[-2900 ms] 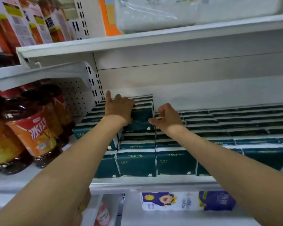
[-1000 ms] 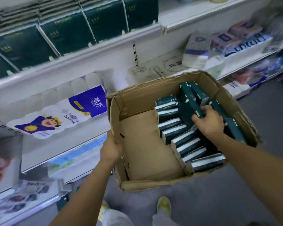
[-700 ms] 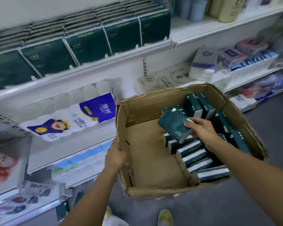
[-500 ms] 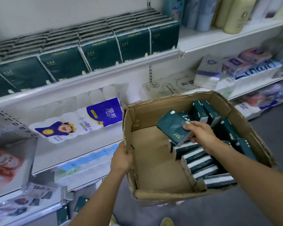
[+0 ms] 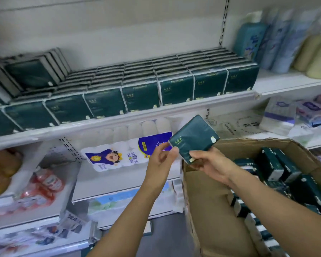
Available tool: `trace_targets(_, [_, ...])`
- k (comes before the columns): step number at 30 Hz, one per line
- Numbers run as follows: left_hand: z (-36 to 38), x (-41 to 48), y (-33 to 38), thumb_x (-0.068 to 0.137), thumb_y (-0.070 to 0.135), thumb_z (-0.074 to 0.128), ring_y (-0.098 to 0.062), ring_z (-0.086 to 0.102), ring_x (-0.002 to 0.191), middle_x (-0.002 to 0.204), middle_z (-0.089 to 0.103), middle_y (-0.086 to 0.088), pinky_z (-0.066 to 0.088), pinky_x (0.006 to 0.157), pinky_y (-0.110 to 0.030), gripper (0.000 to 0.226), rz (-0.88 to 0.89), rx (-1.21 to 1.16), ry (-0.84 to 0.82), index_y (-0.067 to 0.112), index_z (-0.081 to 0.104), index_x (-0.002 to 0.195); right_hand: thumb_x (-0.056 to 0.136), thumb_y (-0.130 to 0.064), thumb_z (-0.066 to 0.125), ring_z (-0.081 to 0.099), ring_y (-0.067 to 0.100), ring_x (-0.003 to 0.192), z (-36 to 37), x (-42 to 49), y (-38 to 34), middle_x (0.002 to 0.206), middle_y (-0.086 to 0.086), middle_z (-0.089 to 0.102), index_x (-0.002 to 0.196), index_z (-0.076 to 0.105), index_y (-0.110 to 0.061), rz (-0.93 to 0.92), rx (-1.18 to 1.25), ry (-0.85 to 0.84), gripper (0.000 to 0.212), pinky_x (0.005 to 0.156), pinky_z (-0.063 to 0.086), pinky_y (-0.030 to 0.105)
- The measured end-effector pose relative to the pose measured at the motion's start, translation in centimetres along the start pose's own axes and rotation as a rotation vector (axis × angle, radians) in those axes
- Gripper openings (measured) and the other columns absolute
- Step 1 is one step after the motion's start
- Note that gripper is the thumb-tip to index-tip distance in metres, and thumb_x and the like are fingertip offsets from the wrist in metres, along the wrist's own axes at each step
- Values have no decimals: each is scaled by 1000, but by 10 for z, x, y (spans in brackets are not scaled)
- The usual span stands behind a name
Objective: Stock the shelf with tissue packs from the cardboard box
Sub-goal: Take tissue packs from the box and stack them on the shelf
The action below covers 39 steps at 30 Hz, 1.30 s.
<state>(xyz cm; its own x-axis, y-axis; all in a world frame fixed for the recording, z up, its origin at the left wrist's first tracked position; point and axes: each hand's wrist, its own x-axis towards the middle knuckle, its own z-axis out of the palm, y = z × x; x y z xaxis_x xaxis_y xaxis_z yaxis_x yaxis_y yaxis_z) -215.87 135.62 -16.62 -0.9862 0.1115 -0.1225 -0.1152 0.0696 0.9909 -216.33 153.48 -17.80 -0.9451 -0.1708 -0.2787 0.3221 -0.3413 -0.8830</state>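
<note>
Dark green and glossy, the tissue pack (image 5: 194,138) hangs in the air between both hands, just over the near left corner of the cardboard box (image 5: 208,201) and below the front edge of the shelf (image 5: 119,121). The right hand (image 5: 209,162) grips it by its lowest corner, thumb on the printed face and fingers curled behind. The left hand (image 5: 161,160) meets the opposite, left corner with thumb and forefinger in what looks like a light pinch. The pack is turned like a diamond, one corner up, with its long axis rising toward the right and its broad face toward the camera.

More packs (image 5: 278,167) lie on edge in the right part of the box. On the shelf, standing rows of packs (image 5: 141,97) run from the left end to the right end, with no gap in the front row. A taller second layer (image 5: 32,73) sits only toward the left end (motion blur hides its details).

Open space therefore seems to lie up and to the left of the hands, on top of the first layer beside that taller stack. The left hand is the nearer one to it. Judging from this, the pack would need turning so its long axis matches the shelved packs, with a hand-over to the left hand a likely step.
</note>
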Motion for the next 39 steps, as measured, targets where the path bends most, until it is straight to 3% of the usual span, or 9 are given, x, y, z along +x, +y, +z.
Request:
trace_targets(3, [-28,11,20,88,35,67,-6,65,100,92,74,7,46,86,-17,46,57,-49,64,26,47,128,66,-16,79,63,16,88,37,17,-8,110,4,70,113,64,-18,-26,-77,-58,49,73,47,32])
trace_targets(5, [-54,16,33,88,29,68,-4,67,88,86,73,-2,48,74,-11,45,88,-83,109,25,47,127,67,-24,77,64,11,85,61,25,-16,106,0,72,109,64,-21,-40,-133,-72,44,70,44,29])
trace_targets(10, [-129,25,66,90,28,66,0,64,69,81,73,5,44,61,-19,41,169,6,147,28,48,126,52,-63,84,57,22,91,102,57,-47,106,11,69,109,69,-15,-165,-194,-47,76,74,34,32])
trace_targets(15, [-199,37,93,89,34,67,-11,66,98,88,73,5,45,92,-27,48,281,176,192,27,45,131,63,-38,82,45,25,83,156,81,-81,98,19,61,101,70,-7,-218,-403,-145,50,65,33,28])
trace_targets(21, [-283,53,137,92,32,62,1,62,97,103,68,12,47,89,-17,44,481,362,355,26,46,133,82,-9,74,56,29,78,240,120,-105,90,26,64,92,65,-1,-337,-495,-202,15,70,49,40])
trace_targets(26, [-368,78,167,94,33,58,-13,49,125,130,57,8,39,105,-34,47,542,722,592,25,45,138,79,-7,77,65,19,69,307,169,-113,76,7,69,91,69,-5,-446,-562,-97,15,77,60,42])
trace_targets(31, [-416,98,183,93,36,57,-25,37,133,135,53,-5,34,110,-41,48,447,1033,615,19,48,137,83,-16,75,67,15,83,365,219,-112,94,-1,69,104,66,-12,-448,-711,-52,24,66,57,21])
trace_targets(35, [-421,112,188,95,38,54,-26,32,132,132,56,-5,22,114,-44,39,407,1240,621,26,52,132,78,-18,80,68,21,91,394,257,-107,100,2,71,107,69,-11,-439,-785,22,32,89,56,37])
trace_targets(39, [-430,132,188,92,32,56,-19,18,144,141,50,8,6,118,-48,22,442,1374,556,34,59,114,76,-14,81,70,22,87,410,277,-105,96,4,73,103,71,-10,-415,-788,54,29,86,58,39])
